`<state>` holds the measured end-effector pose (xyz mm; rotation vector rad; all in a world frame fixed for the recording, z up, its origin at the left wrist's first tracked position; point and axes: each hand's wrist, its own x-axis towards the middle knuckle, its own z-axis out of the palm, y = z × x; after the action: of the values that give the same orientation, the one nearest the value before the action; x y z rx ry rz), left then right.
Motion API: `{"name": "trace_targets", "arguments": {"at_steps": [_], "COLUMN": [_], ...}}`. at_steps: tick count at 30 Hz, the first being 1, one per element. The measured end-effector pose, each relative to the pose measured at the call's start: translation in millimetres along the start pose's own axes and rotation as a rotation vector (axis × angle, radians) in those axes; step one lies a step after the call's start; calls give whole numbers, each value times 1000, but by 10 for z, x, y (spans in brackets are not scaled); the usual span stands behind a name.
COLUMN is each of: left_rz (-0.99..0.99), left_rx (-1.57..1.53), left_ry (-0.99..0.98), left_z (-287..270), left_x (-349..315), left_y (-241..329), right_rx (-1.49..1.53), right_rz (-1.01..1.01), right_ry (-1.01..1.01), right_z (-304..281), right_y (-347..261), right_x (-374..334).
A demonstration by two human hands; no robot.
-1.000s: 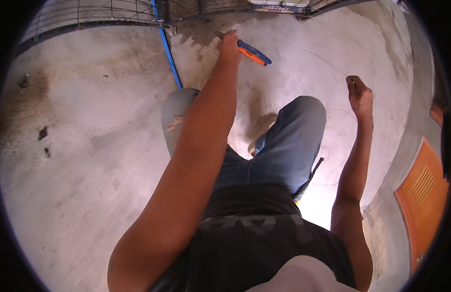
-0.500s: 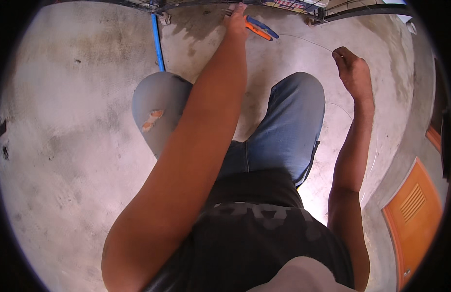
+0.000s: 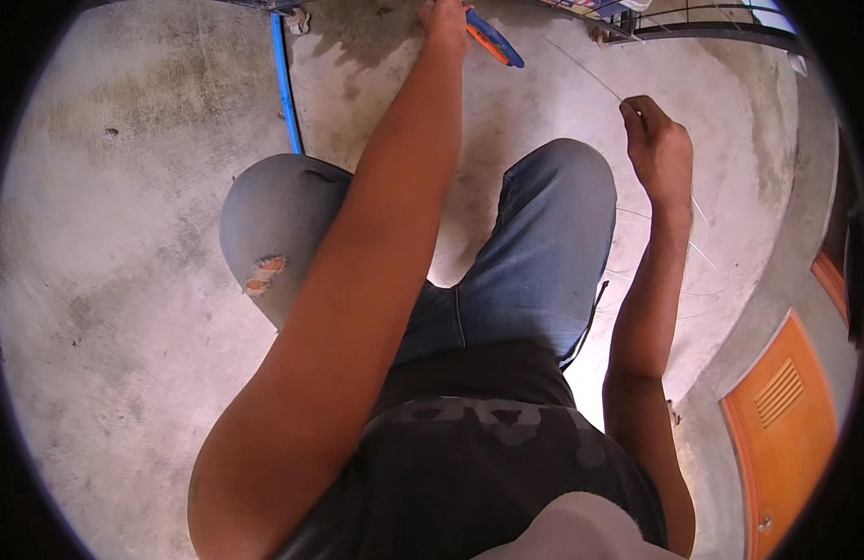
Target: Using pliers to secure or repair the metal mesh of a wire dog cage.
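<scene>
Pliers (image 3: pixel 494 37), one pair, in closed left grip (image 3: pixel 446 19), one wire (image 3: pixel 588 69) in pinched right grip (image 3: pixel 658 147)

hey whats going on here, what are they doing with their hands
A person with bent knees is working over a concrete floor. Their left hand holds a tool with orange and blue handles. Their right hand pinches a thin wire, its tip apart from the handles. The tool's head is not visible.
</scene>
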<state>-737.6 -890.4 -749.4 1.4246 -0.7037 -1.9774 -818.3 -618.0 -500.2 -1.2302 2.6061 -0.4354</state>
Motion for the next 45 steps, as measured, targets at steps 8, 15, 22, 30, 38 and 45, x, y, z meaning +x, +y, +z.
{"name": "trace_targets", "arguments": {"at_steps": [8, 15, 22, 30, 38, 45], "left_rz": [-34, 15, -32, -108, -135, -93], "left_rx": [99, 10, -62, 45, -76, -131], "left_ry": [60, 169, 105, -54, 35, -137], "left_z": [-33, -35, -82, -62, -87, -220], "left_x": [-83, 62, 18, -187, -36, -311], "left_y": [-13, 160, 176, 198, 74, 275], "right_rx": [10, -12, -56, -176, -144, -89], "right_rz": [21, -141, -235, -215, -273, -315], "right_ry": [19, 145, 244, 33, -16, -58], "right_z": [-27, 11, 276, 366, 336, 371], "right_y": [-117, -606, -875, -948, -1079, -1032], "right_x": [-38, 206, 598, 1002, 1302, 1338]}}
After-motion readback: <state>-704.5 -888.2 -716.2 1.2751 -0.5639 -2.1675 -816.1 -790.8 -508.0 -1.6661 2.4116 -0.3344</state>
